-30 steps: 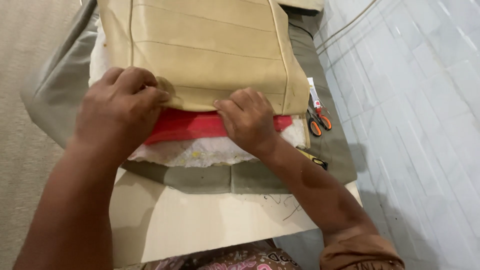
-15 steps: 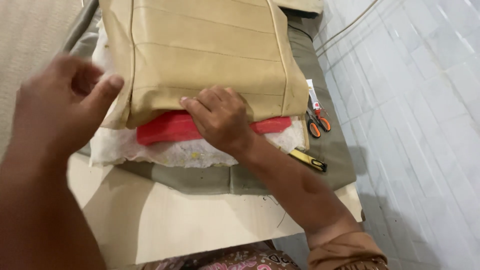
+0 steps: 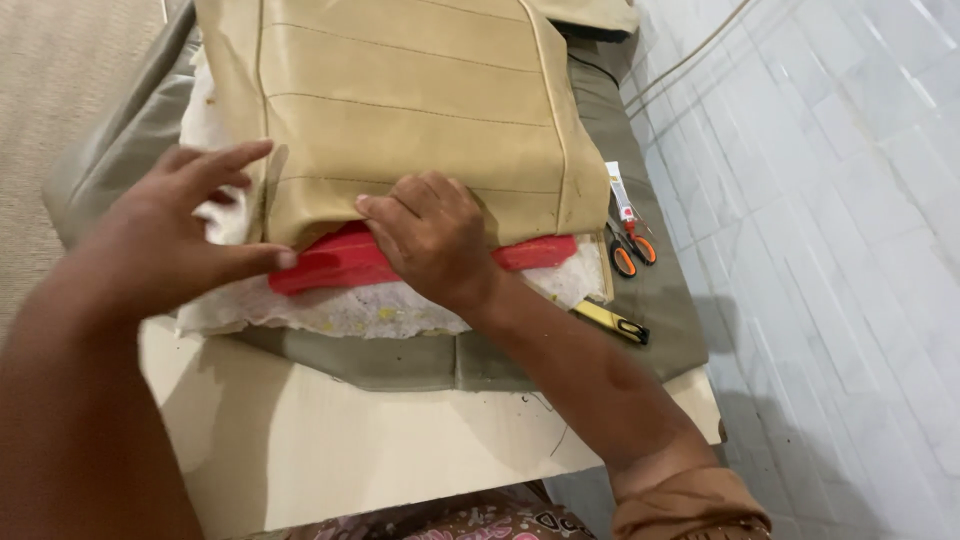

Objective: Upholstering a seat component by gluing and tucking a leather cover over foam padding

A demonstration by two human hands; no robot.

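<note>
A tan stitched leather cover [image 3: 420, 110] lies over a red foam strip [image 3: 335, 262] and a white fleecy padding layer [image 3: 340, 305]. My right hand [image 3: 430, 235] presses down on the cover's front edge and the red strip, fingers curled at the hem. My left hand [image 3: 170, 235] hovers at the cover's left corner with fingers spread, thumb tip touching the red strip's left end, holding nothing.
Olive-grey leather [image 3: 400, 360] lies beneath the stack on a pale board [image 3: 330, 440]. Orange-handled scissors [image 3: 630, 245] and a yellow-and-black utility knife [image 3: 610, 320] lie at the right. A white tiled floor [image 3: 830, 250] is on the right, beige carpet [image 3: 60, 90] on the left.
My left hand lifted off the cover's front left corner, swung out left, then came back open beside it. My right hand slid left along the front edge.
</note>
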